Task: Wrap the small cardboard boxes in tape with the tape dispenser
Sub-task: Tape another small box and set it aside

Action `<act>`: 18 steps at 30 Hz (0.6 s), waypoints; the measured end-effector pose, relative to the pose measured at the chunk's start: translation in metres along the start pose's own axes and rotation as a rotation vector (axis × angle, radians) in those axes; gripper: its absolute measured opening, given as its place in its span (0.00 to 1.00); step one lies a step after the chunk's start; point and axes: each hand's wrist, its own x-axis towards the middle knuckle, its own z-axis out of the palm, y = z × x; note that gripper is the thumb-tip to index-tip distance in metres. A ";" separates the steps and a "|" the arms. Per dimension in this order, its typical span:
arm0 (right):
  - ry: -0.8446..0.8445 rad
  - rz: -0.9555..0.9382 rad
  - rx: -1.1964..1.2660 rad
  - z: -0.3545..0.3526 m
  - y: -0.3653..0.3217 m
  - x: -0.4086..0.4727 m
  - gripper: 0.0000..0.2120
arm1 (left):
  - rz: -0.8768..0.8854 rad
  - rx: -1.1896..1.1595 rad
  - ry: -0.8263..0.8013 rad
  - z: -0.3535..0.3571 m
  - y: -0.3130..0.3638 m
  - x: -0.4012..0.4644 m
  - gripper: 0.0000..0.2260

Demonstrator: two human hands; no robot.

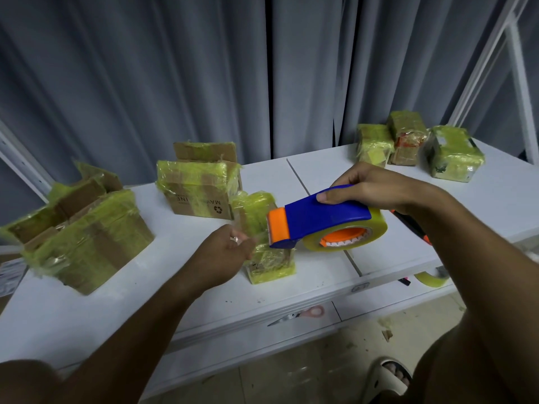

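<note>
Midway: my right hand grips tape dispenser; left hand pinches tape end at centre box. Three boxes at 2 o'clock wrapped; open cartons at 9 o'clock remain.

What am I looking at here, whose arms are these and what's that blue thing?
This is a single view from a camera worn on a person's head, looking down at their own two bare hands. The right hand holds a blue and orange plastic tape dispenser loaded with clear tape. The left hand pinches the loose tape end beside a small tape-wrapped cardboard box standing on the white table. More taped boxes sit around it.
</note>
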 end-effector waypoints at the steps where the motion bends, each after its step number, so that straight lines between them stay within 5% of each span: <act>1: 0.002 -0.002 -0.009 0.001 -0.001 0.001 0.27 | 0.001 0.002 0.005 0.001 -0.003 0.002 0.10; 18: 0.035 0.006 -0.089 0.018 -0.010 0.015 0.15 | -0.013 0.168 0.059 0.004 -0.021 0.013 0.16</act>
